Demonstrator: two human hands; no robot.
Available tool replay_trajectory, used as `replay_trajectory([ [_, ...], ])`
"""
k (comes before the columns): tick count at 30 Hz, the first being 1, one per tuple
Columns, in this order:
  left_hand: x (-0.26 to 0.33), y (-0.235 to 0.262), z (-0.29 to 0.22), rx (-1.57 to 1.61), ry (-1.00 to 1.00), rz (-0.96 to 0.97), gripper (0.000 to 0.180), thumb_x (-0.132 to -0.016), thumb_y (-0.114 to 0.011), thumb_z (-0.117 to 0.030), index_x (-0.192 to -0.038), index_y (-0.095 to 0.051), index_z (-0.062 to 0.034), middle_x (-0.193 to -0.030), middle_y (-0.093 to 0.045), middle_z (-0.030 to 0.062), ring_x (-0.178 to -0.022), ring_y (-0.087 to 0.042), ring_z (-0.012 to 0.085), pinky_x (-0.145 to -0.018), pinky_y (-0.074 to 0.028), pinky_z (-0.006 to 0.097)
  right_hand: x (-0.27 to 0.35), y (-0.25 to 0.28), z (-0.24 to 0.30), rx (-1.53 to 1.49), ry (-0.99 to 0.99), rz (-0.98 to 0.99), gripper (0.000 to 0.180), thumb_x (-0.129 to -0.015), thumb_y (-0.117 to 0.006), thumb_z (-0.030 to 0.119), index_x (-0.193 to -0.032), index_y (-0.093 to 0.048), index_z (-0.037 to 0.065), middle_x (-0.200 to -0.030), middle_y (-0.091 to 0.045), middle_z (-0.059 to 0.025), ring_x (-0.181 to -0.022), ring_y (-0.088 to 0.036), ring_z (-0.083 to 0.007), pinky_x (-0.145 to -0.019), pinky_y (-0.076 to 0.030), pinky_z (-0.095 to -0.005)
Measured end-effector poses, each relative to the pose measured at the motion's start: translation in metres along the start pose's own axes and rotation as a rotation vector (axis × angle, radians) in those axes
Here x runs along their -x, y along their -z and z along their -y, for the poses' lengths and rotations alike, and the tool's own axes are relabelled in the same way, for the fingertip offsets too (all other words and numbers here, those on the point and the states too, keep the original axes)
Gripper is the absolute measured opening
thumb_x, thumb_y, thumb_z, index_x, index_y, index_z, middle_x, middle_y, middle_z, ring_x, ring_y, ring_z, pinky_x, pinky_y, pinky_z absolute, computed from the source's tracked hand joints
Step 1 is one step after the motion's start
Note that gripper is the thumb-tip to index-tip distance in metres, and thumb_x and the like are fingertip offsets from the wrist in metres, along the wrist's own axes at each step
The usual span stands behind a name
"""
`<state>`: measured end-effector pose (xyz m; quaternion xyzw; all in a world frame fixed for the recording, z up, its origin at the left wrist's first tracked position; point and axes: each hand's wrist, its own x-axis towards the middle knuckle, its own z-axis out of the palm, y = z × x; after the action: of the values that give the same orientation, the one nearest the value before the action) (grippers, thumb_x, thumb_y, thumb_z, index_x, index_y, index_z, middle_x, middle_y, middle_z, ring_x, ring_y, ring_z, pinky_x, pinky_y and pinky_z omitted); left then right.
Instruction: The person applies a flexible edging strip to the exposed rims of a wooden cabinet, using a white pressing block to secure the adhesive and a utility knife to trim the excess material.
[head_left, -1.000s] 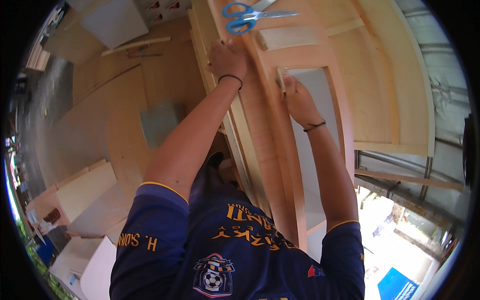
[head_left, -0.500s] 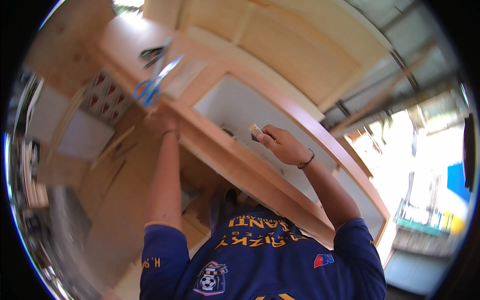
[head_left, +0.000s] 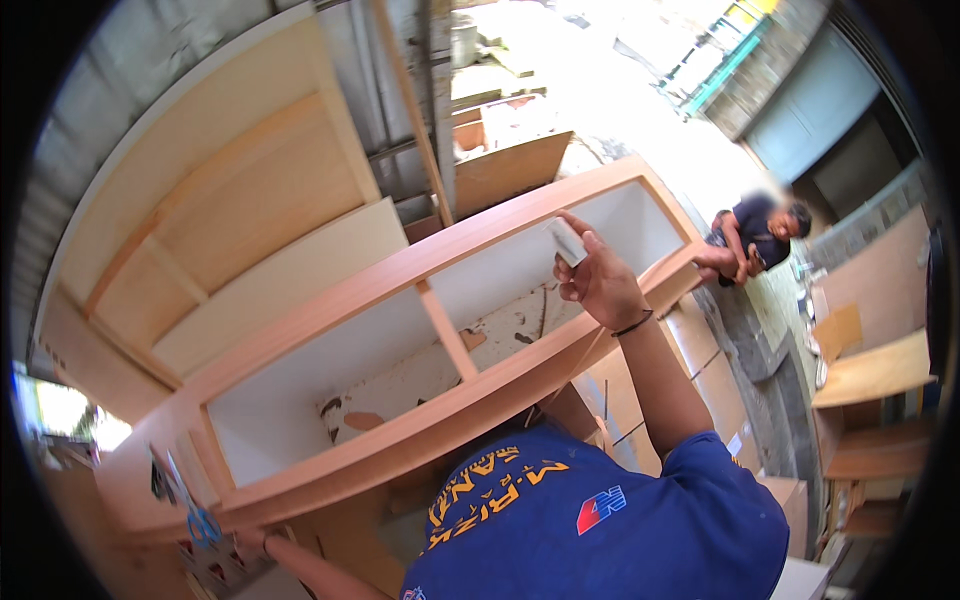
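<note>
One pair of blue-handled scissors (head_left: 204, 527) on left end of wooden cabinet (head_left: 400, 440); left hand (head_left: 250, 543) just beside, at cabinet's front edge, cannot tell whether gripping; brown scraps (head_left: 363, 421) inside white-lined compartments (head_left: 285, 420), wooden divider (head_left: 447, 330) between; small pale block (head_left: 567, 243) pinched in right hand (head_left: 606, 285), over right compartment; seated person (head_left: 762, 238) farther right

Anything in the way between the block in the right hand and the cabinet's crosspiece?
Nothing visible: between the small block in the right hand and the crosspiece I see only open compartment. The scissors lie at the cabinet's left end, off that line. I can't tell how high the block is held.
</note>
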<state>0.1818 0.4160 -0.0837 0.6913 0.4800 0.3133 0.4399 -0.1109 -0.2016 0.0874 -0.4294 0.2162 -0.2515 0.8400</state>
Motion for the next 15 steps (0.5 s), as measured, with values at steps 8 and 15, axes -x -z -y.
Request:
replay_trajectory([
  [8,0.048,0.025,-0.098,0.538,-0.363,0.151,0.035,-0.093,-0.042,-0.022,-0.099,-0.051,0.0103,-0.082,-0.060,0.0160,-0.072,-0.060,0.0240,-0.067,-0.052,0.033,0.007,0.100,0.026,0.005,0.197,-0.358,0.043,-0.094,-0.041,0.049,-0.125,-0.041,0.019,-0.079,-0.047,0.0017,-0.064,-0.044,-0.0072,-0.052,-0.035,-0.0204],
  [15,0.177,0.023,-0.160,0.395,-0.446,0.485,0.031,-0.094,-0.043,-0.024,-0.106,-0.048,0.0041,-0.077,-0.054,0.0102,-0.063,-0.052,0.0162,-0.060,-0.042,0.026,-0.030,0.141,0.048,0.116,0.312,-0.479,0.023,-0.090,-0.058,0.025,-0.109,-0.052,0.015,-0.076,-0.047,0.0048,-0.070,-0.047,-0.0063,-0.055,-0.037,-0.0216],
])
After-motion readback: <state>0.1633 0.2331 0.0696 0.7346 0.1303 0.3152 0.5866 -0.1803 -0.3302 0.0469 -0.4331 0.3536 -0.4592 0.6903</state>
